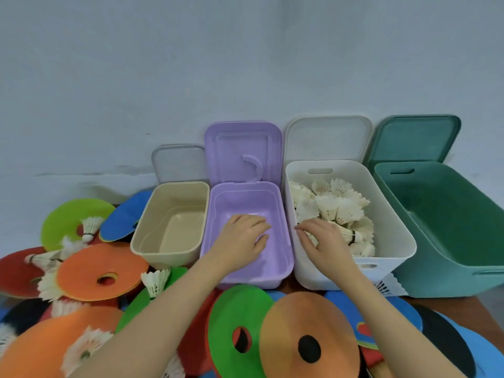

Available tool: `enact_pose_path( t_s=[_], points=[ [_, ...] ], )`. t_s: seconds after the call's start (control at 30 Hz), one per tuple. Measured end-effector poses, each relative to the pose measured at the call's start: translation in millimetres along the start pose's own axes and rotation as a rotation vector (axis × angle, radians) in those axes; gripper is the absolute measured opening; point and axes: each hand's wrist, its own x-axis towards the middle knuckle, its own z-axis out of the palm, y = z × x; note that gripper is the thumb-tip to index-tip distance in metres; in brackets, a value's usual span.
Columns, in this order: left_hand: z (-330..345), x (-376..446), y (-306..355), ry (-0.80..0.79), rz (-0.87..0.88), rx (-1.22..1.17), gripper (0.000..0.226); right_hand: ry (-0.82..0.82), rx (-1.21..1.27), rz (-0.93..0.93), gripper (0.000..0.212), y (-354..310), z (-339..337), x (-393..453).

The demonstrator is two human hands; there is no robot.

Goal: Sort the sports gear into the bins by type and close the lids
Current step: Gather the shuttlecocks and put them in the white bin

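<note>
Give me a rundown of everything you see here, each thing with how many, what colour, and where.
bins: four, beige, purple, white, green, in a row by the wall, lids open.
shuttlecocks in the white bin: many, white, piled inside.
loose shuttlecocks: several, white, scattered on the discs at left.
flat discs: many, orange, green, blue, red, black, heaped in front of the bins.
wall: one, pale grey, behind.
left hand: over the purple bin, holds nothing visible.
right hand: in the white bin, on the shuttlecocks.
</note>
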Motion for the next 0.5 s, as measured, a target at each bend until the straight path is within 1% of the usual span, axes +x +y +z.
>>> enact_pose_path(
  t_s=[0.07, 0.23, 0.33, 0.4, 0.47, 0.5],
  points=[
    [-10, -19, -22, 0.011, -0.041, -0.003, 0.036, 0.005, 0.07, -0.039, 0.032, -25, 13, 10],
    [-35, -82, -83, 0.041, -0.158, -0.041, 0.036, 0.0, 0.185, -0.091, 0.031, -91, 62, 25],
    [-52, -123, -120, 0.036, -0.225, -0.06, 0.044, -0.017, 0.222, -0.088, 0.032, -140, 94, 26],
    [-61, -151, -143, 0.023, -0.263, -0.052, 0.05, -0.053, 0.236, -0.1, 0.028, -170, 116, 25],
    [-66, -178, -165, 0.019, -0.307, -0.063, 0.046, -0.115, 0.233, -0.082, 0.024, -195, 140, 22],
    [-67, -191, -175, 0.017, -0.326, -0.069, 0.045, -0.155, 0.235, -0.066, 0.026, -206, 152, 19]
  ],
)
